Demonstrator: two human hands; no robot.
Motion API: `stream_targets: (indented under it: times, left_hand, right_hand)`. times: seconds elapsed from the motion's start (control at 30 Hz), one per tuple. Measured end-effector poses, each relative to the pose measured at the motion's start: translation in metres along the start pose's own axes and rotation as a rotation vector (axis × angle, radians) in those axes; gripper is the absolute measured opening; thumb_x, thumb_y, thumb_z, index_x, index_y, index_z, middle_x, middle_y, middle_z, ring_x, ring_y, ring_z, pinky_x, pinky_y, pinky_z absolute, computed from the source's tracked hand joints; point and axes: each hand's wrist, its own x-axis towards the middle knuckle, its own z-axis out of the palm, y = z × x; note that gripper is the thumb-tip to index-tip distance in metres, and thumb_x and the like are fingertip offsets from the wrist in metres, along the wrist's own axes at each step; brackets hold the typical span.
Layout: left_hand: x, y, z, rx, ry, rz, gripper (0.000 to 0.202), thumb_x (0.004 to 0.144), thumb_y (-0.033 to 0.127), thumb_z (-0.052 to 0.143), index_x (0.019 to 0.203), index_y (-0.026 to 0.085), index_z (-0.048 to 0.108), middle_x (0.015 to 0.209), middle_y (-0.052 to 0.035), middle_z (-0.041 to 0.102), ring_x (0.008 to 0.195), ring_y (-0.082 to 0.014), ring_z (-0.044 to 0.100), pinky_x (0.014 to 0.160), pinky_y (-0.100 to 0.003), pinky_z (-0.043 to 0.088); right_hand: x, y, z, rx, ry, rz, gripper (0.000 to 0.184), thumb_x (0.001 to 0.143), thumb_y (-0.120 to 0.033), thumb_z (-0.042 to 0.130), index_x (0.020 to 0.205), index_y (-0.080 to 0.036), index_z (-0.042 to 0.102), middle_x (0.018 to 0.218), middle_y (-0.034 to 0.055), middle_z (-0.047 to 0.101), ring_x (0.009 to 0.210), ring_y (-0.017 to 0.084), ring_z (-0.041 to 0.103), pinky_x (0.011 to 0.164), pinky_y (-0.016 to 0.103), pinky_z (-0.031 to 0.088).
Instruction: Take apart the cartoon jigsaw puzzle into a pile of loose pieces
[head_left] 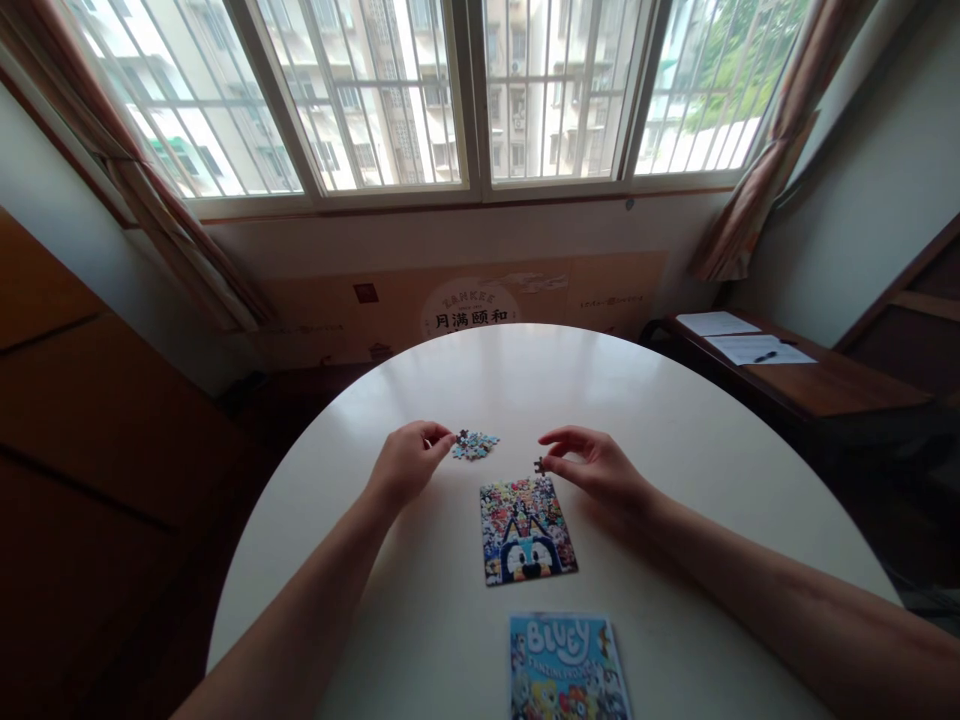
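Observation:
At the left edge of a small heap of loose jigsaw pieces (476,449), my left hand (407,458) pinches a dark puzzle piece (462,437) between thumb and fingertips. My right hand (596,463) grips another puzzle piece (539,466) with thumb and index finger, its remaining fingers curled. That piece is just above the top right edge of the colourful jigsaw picture (529,530), which shows a blue cartoon dog's head among many small figures. Nearer to me lies a light blue "BLUEY" picture sheet or box (566,665), cut off by the frame's lower edge.
Everything rests on a round white table (360,620). To the right, a brown wooden desk (847,390) carries papers (750,348) and a pen. A printed panel (315,300) lines the wall under a barred window (472,100) with curtains.

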Motion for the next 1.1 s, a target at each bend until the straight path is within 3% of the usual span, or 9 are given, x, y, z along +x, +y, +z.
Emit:
stream_targets:
  times: [0.13, 0.63, 0.83, 1.1]
  left_hand:
    - [0.003, -0.007, 0.002, -0.004, -0.064, -0.109, 0.027, 0.084, 0.039, 0.059, 0.083, 0.018, 0.076, 0.076, -0.0047, 0.074, 0.071, -0.0211, 0.066, 0.065, -0.030, 0.045]
    - [0.001, 0.000, 0.004, 0.217, -0.077, -0.081, 0.023, 0.088, 0.036, 0.058, 0.088, 0.022, 0.076, 0.086, -0.0038, 0.074, 0.079, -0.0212, 0.065, 0.067, -0.030, 0.042]
    - [0.000, 0.001, 0.001, 0.239, -0.034, -0.048, 0.019, 0.089, 0.033, 0.059, 0.089, 0.022, 0.075, 0.088, -0.0039, 0.073, 0.081, -0.0216, 0.065, 0.069, -0.030, 0.042]
    - [-0.009, 0.015, 0.007, 0.210, -0.004, 0.154, 0.017, 0.090, 0.027, 0.060, 0.093, 0.022, 0.077, 0.090, -0.0035, 0.071, 0.078, -0.0195, 0.065, 0.070, -0.030, 0.046]
  right_hand:
    - [0.000, -0.002, 0.001, -0.038, 0.008, -0.008, 0.032, 0.081, -0.038, 0.075, 0.105, -0.017, 0.071, 0.090, 0.0075, 0.075, 0.086, 0.021, 0.073, 0.086, 0.039, 0.056]
    - [0.001, 0.001, 0.002, -0.092, 0.025, -0.032, 0.027, 0.081, -0.038, 0.074, 0.099, -0.018, 0.073, 0.091, 0.0070, 0.074, 0.086, 0.021, 0.071, 0.085, 0.036, 0.055]
    - [0.001, 0.001, 0.001, -0.109, 0.021, -0.035, 0.026, 0.081, -0.037, 0.074, 0.100, -0.018, 0.073, 0.092, 0.0069, 0.074, 0.087, 0.021, 0.072, 0.085, 0.036, 0.055]
    - [0.000, 0.001, 0.002, -0.150, 0.032, -0.073, 0.024, 0.082, -0.035, 0.072, 0.100, -0.019, 0.074, 0.094, 0.0068, 0.074, 0.088, 0.020, 0.071, 0.085, 0.036, 0.055]
